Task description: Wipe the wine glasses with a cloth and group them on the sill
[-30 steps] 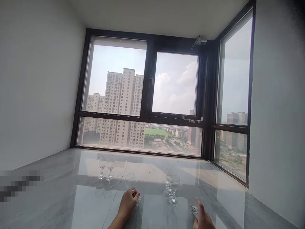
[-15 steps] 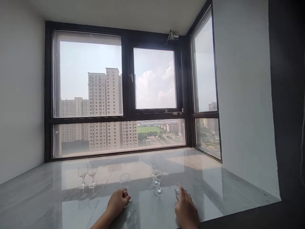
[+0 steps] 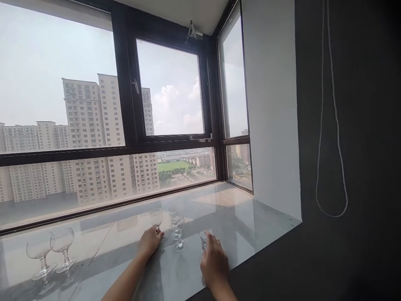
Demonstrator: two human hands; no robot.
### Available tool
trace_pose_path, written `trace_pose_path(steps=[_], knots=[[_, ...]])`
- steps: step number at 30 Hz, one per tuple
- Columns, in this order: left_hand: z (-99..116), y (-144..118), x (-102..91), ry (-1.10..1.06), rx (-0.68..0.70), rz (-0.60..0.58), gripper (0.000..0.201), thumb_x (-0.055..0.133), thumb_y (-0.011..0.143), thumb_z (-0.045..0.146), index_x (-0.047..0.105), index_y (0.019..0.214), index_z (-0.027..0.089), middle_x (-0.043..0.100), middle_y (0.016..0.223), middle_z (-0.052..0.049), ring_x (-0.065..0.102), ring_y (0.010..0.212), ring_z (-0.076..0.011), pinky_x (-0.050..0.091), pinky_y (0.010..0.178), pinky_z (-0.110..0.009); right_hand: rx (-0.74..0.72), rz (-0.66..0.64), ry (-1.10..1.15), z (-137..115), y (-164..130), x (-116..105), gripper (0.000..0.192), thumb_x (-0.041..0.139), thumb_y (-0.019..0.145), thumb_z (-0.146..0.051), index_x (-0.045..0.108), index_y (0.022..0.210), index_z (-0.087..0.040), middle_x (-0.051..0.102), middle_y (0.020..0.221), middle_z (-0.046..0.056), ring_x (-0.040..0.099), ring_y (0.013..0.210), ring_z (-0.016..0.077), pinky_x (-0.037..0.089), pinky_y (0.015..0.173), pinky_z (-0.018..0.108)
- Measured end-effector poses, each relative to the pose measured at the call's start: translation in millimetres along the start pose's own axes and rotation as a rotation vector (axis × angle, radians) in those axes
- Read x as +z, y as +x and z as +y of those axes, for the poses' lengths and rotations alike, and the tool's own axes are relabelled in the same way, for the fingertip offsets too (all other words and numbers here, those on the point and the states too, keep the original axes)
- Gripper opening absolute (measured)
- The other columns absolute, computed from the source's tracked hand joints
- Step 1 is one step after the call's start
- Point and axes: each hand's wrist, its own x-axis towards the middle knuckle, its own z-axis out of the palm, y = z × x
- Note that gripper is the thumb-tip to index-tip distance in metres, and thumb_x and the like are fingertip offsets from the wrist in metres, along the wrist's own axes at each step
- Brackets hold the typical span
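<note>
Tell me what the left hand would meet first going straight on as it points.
The left hand would probably meet the grouped stemmed glasses ahead to its right; depth leaves unclear which one comes first.

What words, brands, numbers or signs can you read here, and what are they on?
No readable text.
The stemmed glasses and window frame show no legible marks.
The small item by the right hand is too indistinct to check.
</note>
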Motion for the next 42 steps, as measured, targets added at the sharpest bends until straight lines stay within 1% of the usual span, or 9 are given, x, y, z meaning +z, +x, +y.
trace_pose_path(steps=[4,7,22,26,29,31,35,38,42], knots=[[2,3,3.1,0.013,-0.097,-0.023,0.037,0.044,0.084,0.057,0.058,0.085,0.023,0.07,0.096,-0.009,0.064,0.092,-0.0276,0.041,0.07,-0.032,0.009,-0.013,0.017,-5,-1,-13,0.051,0.035,0.083,-0.006,0.045,0.131,-0.019,0.059,0.12,0.011,0.054,0.109,0.0222,0.043,0.086,0.033],[1,2,1.9,-0.042,-0.15,0.0,0.048,0.046,0.078,0.068,0.057,0.093,0.024,0.071,0.098,-0.008,0.064,0.092,-0.0282,0.042,0.068,-0.032,-0.011,-0.059,-0.016,-8,2,-20,0.05,0.038,0.082,-0.009,0.044,0.131,-0.019,0.058,0.119,0.011,0.052,0.108,0.0243,0.042,0.085,0.035],[1,-15,-2.5,-0.224,-0.065,0.102,0.031,0.054,0.074,0.043,0.056,0.098,0.022,0.069,0.082,-0.001,0.065,0.079,-0.02,0.043,0.068,-0.027,-0.003,-0.089,-0.033,-7,3,-25,0.049,0.041,0.083,-0.011,0.042,0.131,-0.022,0.057,0.119,0.009,0.05,0.106,0.023,0.04,0.085,0.034],[3,-52,-23.6,-0.236,0.055,0.144,0.026,0.049,0.077,0.042,0.055,0.094,0.023,0.065,0.076,0.001,0.061,0.073,-0.0177,0.041,0.066,-0.026,-0.001,-0.093,-0.039,-8,2,-25,0.05,0.04,0.084,-0.009,0.042,0.132,-0.021,0.056,0.121,0.009,0.049,0.11,0.0226,0.039,0.088,0.034],[-4,-99,-49.5,-0.161,0.162,0.045,0.025,0.042,0.084,0.045,0.054,0.088,0.024,0.062,0.072,0.001,0.057,0.065,-0.0169,0.04,0.062,-0.027,0.009,-0.101,-0.033,-9,1,-26,0.05,0.038,0.085,-0.009,0.044,0.133,-0.02,0.056,0.123,0.01,0.049,0.111,0.0226,0.039,0.088,0.034],[-16,-134,-64.1,-0.084,0.198,-0.054,0.023,0.041,0.086,0.044,0.053,0.085,0.025,0.062,0.075,0.001,0.057,0.069,-0.0172,0.04,0.063,-0.027,0.012,-0.105,-0.018,-10,1,-26,0.051,0.036,0.084,-0.007,0.045,0.133,-0.019,0.056,0.123,0.011,0.048,0.113,0.023,0.039,0.089,0.034],[-48,-185,-75.6,0.039,0.181,-0.093,0.021,0.041,0.087,0.043,0.055,0.083,0.027,0.063,0.086,-0.002,0.057,0.076,-0.0185,0.042,0.068,-0.028,0.009,-0.109,0.022,-9,-1,-21,0.051,0.029,0.086,-0.006,0.046,0.134,-0.015,0.055,0.126,0.013,0.048,0.113,0.025,0.04,0.086,0.037],[-65,-198,-72.5,0.104,0.217,-0.029,0.023,0.042,0.087,0.045,0.056,0.086,0.026,0.061,0.094,-0.007,0.057,0.085,-0.0222,0.043,0.075,-0.032,-0.005,-0.098,-0.031,-7,0,-14,0.052,0.028,0.087,-0.005,0.047,0.134,-0.016,0.055,0.126,0.012,0.048,0.113,0.024,0.04,0.086,0.035],[-68,-197,-65.7,0.199,0.252,-0.007,0.025,0.044,0.085,0.046,0.056,0.089,0.025,0.059,0.098,-0.011,0.054,0.092,-0.0267,0.042,0.077,-0.038,-0.047,-0.066,-0.07,-6,-2,-10,0.05,0.029,0.085,-0.003,0.052,0.128,-0.015,0.057,0.124,0.013,0.05,0.112,0.0247,0.041,0.086,0.036]])
